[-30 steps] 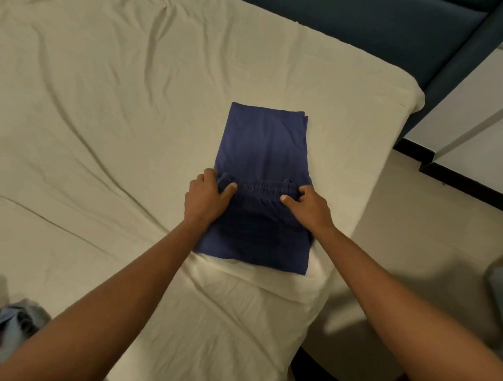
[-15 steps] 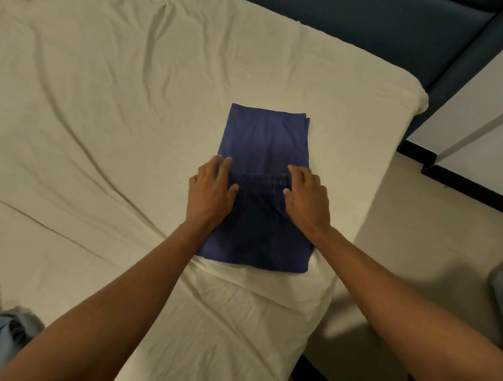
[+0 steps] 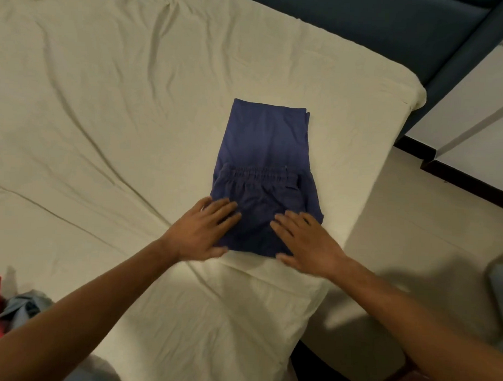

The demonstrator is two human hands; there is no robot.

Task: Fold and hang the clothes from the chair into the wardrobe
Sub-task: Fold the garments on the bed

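Fingers of the left hand (image 3: 204, 230) and right hand (image 3: 307, 240) lie flat and spread, gripping nothing, smoothing the half-folded navy shorts (image 3: 264, 168) on the bed (image 3: 105, 99); another fold likely comes next.

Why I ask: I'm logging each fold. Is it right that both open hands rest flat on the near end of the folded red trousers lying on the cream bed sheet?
Wrong colour only. The head view shows folded navy-blue trousers, not red. Both the left hand and right hand do lie open and flat on their near end, on the cream bed sheet.
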